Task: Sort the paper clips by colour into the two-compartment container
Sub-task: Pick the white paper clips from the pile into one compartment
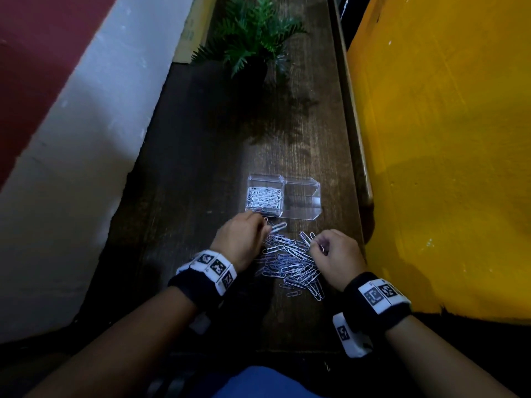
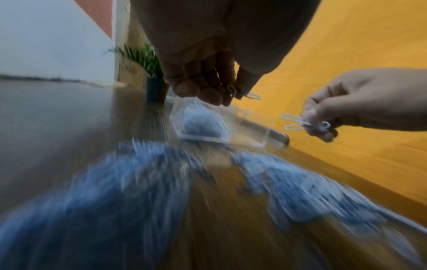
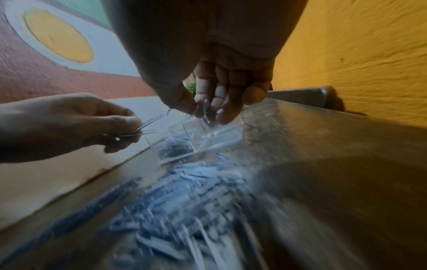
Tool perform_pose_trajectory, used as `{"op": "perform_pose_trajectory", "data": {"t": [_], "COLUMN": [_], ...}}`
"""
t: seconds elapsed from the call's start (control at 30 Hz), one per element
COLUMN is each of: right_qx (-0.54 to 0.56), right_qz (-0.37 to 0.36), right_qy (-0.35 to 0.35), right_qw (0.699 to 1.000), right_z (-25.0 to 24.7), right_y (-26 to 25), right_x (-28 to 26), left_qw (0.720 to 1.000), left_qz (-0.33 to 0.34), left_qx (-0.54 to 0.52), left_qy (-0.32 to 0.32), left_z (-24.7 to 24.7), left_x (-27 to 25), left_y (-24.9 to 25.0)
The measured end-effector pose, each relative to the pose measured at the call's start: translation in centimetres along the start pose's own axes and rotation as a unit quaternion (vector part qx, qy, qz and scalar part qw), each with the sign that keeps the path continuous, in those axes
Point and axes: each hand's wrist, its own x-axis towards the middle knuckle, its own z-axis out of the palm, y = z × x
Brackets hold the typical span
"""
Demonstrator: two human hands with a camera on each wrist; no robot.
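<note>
A clear two-compartment container (image 1: pixel 284 179) stands on the dark wooden table (image 1: pixel 201 182). Its left compartment holds white paper clips (image 1: pixel 264 198); the right compartment (image 1: pixel 303 196) looks empty. A loose pile of white and pale blue clips (image 1: pixel 290 262) lies just in front of it, between my hands. My left hand (image 1: pixel 263 226) hovers at the pile's far left and pinches a few clips (image 2: pixel 233 91) close to the container (image 2: pixel 203 124). My right hand (image 1: pixel 317 245) sits at the pile's right and pinches clips (image 2: pixel 300 122) too. In the right wrist view, a clip (image 3: pixel 205 109) shows between my fingers.
A potted fern (image 1: pixel 253 44) stands at the table's far end. A yellow wall (image 1: pixel 445 139) runs close along the right edge of the narrow table. A white and red wall (image 1: pixel 86 124) lies to the left. Bare tabletop stretches between the container and the plant.
</note>
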Motion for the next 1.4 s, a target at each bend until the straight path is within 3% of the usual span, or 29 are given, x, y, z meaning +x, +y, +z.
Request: {"op": "perform_pose_trajectory", "data": {"t": [0.23, 0.43, 0.5, 0.67, 0.73, 0.87, 0.97, 1.13, 1.4], "right_qx": [0.039, -0.01, -0.034, -0.112, -0.149, -0.23, -0.21, -0.134, -0.143], "right_qz": [-0.029, -0.096, -0.12, -0.169, -0.186, -0.208, -0.223, -0.206, -0.091], "right_qy": [0.025, 0.051, 0.06, 0.033, 0.021, -0.031, -0.021, 0.026, -0.042], "right_qw": [0.999, 0.994, 0.99, 0.979, 0.971, 0.95, 0.952, 0.969, 0.985], "right_z": [-0.6, -1.4, -1.5, -1.1, -0.6, 0.8, 0.9, -0.2, 0.7], "right_y": [-3.0, -5.0, -5.7, -7.9, -8.6, -9.1, -8.4, -5.4, 1.1], "right_x": [1.8, 5.0, 6.6, 9.4, 10.0, 10.6, 10.1, 6.8, 0.4], "left_qw": [0.992, 0.966, 0.963, 0.981, 0.985, 0.989, 0.98, 0.954, 0.97], "left_qz": [0.062, 0.114, 0.123, 0.105, 0.098, 0.096, 0.097, 0.118, 0.09], "left_qx": [0.093, 0.223, 0.231, 0.151, 0.126, 0.114, 0.145, 0.206, 0.172], "left_qy": [0.05, -0.058, -0.067, 0.054, 0.064, -0.009, -0.094, -0.182, -0.148], "left_z": [-3.4, -3.3, -2.9, -2.7, -2.0, 0.4, 1.5, 2.1, 2.3], "left_x": [5.8, 7.3, 6.8, 3.3, 1.7, -0.4, -1.1, -2.0, -3.0], "left_y": [-0.7, -0.9, -1.1, -1.7, -1.6, -0.9, 0.0, -0.5, -1.8]}}
